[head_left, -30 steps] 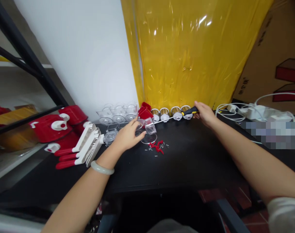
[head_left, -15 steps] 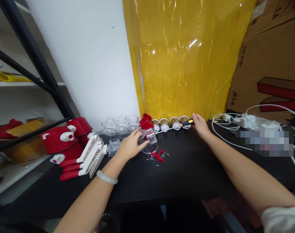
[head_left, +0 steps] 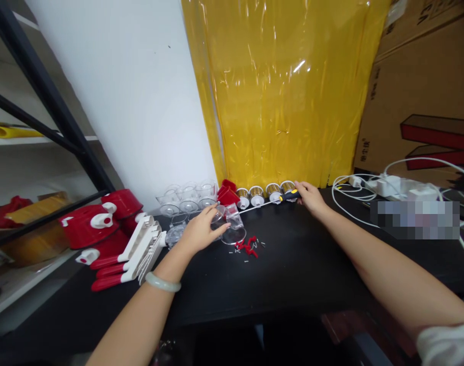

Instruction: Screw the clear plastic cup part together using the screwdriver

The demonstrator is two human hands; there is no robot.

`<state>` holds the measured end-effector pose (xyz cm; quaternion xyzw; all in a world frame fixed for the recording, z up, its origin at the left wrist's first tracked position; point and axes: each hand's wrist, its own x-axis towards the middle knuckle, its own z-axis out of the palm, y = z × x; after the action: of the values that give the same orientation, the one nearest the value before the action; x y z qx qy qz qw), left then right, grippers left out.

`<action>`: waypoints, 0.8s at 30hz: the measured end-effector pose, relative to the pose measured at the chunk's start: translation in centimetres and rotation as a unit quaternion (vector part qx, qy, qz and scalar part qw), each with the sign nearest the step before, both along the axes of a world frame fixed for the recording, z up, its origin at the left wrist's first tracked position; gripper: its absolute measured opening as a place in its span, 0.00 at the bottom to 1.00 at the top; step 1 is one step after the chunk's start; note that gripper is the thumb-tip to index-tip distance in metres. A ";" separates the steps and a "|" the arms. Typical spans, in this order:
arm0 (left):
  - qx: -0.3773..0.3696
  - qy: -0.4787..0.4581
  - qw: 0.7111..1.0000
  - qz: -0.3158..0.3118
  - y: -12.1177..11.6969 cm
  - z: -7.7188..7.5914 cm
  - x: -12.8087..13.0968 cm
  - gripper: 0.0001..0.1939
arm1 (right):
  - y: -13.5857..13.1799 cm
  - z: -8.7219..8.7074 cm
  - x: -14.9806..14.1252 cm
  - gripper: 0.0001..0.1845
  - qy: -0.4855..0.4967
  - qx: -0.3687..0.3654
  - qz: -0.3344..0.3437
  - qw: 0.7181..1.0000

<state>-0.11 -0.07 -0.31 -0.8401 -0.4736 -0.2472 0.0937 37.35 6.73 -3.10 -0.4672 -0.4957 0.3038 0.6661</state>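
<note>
My left hand (head_left: pixel 201 230) is closed around a clear plastic part (head_left: pixel 235 217) that lies on its side, with a round clear rim (head_left: pixel 234 235) below it. In my right hand (head_left: pixel 310 195) is a screwdriver (head_left: pixel 290 195) with a black and yellow handle. Its long shaft points left and its tip reaches the clear part; the exact contact is too small to tell. Just in front on the black table lie several small red pieces (head_left: pixel 249 247) and loose screws (head_left: pixel 254 245).
Behind stand clear plastic parts (head_left: pixel 190 205), a red part (head_left: pixel 227 193) and several white-and-metal drums (head_left: pixel 257 195). To the left are red housings (head_left: pixel 96 226) and white, red-tipped handles (head_left: pixel 135 256). White cables and plugs (head_left: pixel 388 186) lie right, before a cardboard box (head_left: pixel 426 76).
The view has shifted slightly. My left hand stays at the clear part and my right hand stays on the screwdriver, its tip still at that part.
</note>
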 end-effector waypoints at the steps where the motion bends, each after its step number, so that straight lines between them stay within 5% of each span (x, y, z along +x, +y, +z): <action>1: -0.001 0.000 1.000 -0.001 0.0 0.0 0.0 0.20 | 0.0 0.1 -0.1 0.22 0.027 0.004 0.002 1.000; 6: -0.007 -0.003 1.000 -0.002 0.1 0.0 0.0 0.21 | -0.3 0.5 -0.7 0.18 0.219 0.033 0.103 0.970; 11: -0.002 -0.007 1.000 -0.003 0.1 0.1 0.0 0.20 | -0.3 0.2 -0.4 0.28 0.108 -0.022 0.066 0.992; 17: -0.004 0.000 1.000 -0.011 0.1 0.2 0.1 0.21 | -0.2 0.5 -0.3 0.19 0.108 0.024 0.086 0.990; 24: 0.002 0.009 1.000 -0.014 0.2 0.0 0.1 0.22 | 0.4 0.7 0.1 0.14 0.127 0.013 0.027 0.991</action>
<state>0.00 0.13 -0.28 -0.8486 -0.4607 -0.2415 0.0963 37.48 7.09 -2.44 -0.4024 -0.4238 0.3720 0.7212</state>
